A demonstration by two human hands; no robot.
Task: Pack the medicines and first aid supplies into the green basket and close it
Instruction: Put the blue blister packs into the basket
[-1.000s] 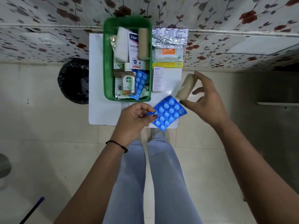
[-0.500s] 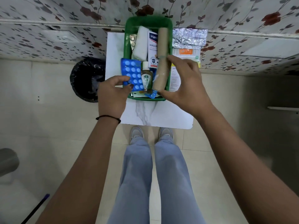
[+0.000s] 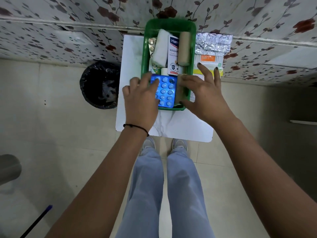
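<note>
Room: we stand on a pale tiled floor (image 3: 51,152) facing a wall with floral wallpaper (image 3: 51,31).
Table: we see a white table (image 3: 171,124) against that wall, extending from below our wrists to beyond our fingertips.
Bin: a black-lined bin (image 3: 100,85) sits on the floor, left of our left fingers.
Green basket: the green basket (image 3: 147,54) stands open on the table, its near end under our fingers and its far end well beyond them.
Left hand: our left hand (image 3: 140,102) lies flat with fingers spread, pressing on the blue blister pack (image 3: 165,92); nothing is clasped.
Right hand: our right hand (image 3: 204,98) has fingers splayed apart; the thumb and forefinger touch the tan roll (image 3: 180,90), which lies in the basket beside the blister pack. We cannot tell whether it is gripped.
Basket contents: beyond our fingertips lie a white gauze roll (image 3: 160,48), a white box (image 3: 173,55) and a second tan roll (image 3: 185,48).
Outside the basket: foil strips (image 3: 212,43) and a cotton bud pack (image 3: 208,59) lie past our right fingertips.
</note>
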